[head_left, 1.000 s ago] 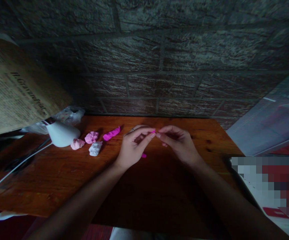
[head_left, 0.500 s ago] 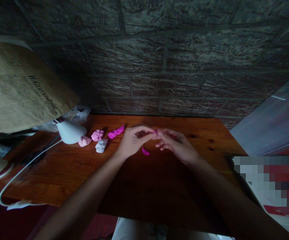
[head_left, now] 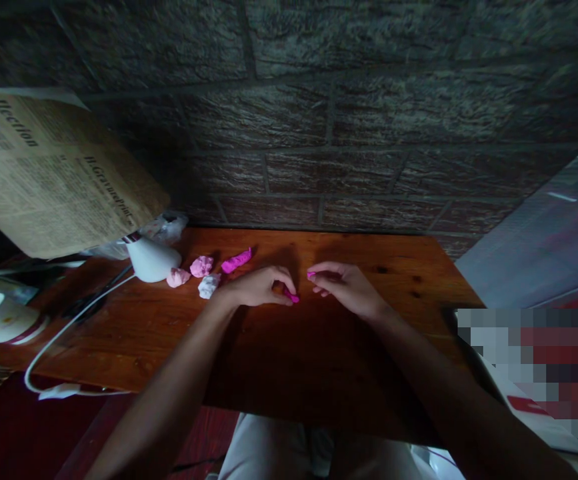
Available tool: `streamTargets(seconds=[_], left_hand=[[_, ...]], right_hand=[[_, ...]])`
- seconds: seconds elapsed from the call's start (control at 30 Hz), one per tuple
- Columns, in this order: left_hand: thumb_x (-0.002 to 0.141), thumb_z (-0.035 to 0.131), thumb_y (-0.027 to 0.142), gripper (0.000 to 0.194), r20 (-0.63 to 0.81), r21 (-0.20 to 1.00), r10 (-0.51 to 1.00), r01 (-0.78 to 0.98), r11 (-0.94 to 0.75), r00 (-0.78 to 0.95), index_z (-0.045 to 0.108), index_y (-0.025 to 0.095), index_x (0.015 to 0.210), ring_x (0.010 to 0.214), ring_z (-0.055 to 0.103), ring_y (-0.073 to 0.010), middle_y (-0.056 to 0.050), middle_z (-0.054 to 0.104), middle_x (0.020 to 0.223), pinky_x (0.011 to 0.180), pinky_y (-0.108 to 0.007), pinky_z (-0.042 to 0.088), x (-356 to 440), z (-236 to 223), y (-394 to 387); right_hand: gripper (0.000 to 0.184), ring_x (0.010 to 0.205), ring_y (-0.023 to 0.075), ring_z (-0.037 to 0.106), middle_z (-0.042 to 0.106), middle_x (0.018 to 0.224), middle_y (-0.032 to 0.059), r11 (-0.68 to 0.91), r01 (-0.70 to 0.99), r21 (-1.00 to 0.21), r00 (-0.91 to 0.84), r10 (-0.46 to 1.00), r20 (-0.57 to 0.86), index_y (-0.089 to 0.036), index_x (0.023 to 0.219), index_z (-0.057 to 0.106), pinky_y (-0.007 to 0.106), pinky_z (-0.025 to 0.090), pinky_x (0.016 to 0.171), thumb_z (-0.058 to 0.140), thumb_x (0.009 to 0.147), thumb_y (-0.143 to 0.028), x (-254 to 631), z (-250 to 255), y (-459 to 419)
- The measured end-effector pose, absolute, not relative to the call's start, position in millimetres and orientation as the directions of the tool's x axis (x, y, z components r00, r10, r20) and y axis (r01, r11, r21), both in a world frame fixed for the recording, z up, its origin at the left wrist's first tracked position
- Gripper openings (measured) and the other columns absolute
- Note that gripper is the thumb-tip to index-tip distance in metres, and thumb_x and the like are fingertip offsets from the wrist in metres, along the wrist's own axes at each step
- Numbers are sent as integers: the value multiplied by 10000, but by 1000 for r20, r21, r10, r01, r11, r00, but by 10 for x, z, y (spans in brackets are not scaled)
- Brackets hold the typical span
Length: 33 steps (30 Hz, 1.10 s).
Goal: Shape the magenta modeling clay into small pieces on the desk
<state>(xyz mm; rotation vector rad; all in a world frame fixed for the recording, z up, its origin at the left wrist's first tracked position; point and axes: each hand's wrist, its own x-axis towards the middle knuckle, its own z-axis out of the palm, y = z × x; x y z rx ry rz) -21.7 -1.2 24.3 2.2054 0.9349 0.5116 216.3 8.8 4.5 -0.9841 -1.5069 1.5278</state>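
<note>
My left hand (head_left: 266, 285) is low over the wooden table, thumb and fingers closed around a small curved piece of magenta clay (head_left: 293, 297). Between the thumb and forefinger of my right hand (head_left: 346, 285) is a tiny magenta clay bit (head_left: 311, 275), raised slightly off the tabletop. The two hands are a short gap apart. Behind my left hand lies a longer magenta clay strip (head_left: 237, 261) with a rough surface. Left of it sit a pink clay lump (head_left: 201, 266), a paler pink lump (head_left: 178, 277) and a white lump (head_left: 209, 286), close together.
A lamp with a white base (head_left: 153, 259) and newsprint-patterned shade (head_left: 69, 177) stands at the left, its white cable (head_left: 63, 328) trailing over the table (head_left: 159, 347). A white cup (head_left: 3, 319) is farther left. A brick wall (head_left: 293, 173) borders the back.
My hands have parted. The left came down to the left and closed on the curved magenta piece lying on the table; the right keeps the tiny bit. The view shifted slightly.
</note>
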Motion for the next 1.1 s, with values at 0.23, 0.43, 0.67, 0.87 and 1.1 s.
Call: streamTargets(seconds=[0.23,0.43,0.67,0.87,1.1], left_hand=[[882,736,235,137,225,799,813,376,-470,537,766,176,1001,862,731,-160,-67,810,989,781,-276,548,-102,188,-27],[861,779,280,156,343,833,863,305,-462,370,772,157,956,839,739,-172,-74,809,938,772,-286,573,-2,153,-43],[839,816,325,184,498,793,836,268,-547,232,767,155,889,783,755,-162,-68,814,897,762,-274,605,106,105,-75],[861,800,358,216,582,709,786,344,-616,208,784,161,947,793,763,-168,-83,821,925,745,-272,607,146,93,-89],[887,775,281,119,623,649,729,332,-684,284,814,194,960,810,774,-174,-74,829,928,753,-282,600,134,137,-110]], right_hand=[[214,735,159,748,796,808,24,51,-27,-998,-447,893,57,-229,945,806,268,594,646,825,759,-333,2157,46,64],[263,814,208,779,818,880,40,82,-61,-995,-395,913,99,-250,983,819,322,626,677,837,758,-385,2136,22,62],[326,794,203,782,827,886,48,22,-173,-985,-396,914,90,-240,1012,829,391,649,783,848,771,-459,2122,51,36],[328,845,193,772,828,883,44,-72,-247,-966,-381,924,29,-241,963,837,382,621,859,921,683,-391,2120,93,44],[177,672,130,684,782,732,1,7,-162,-987,-387,920,70,-237,853,838,294,552,703,875,689,-292,2172,132,71]])
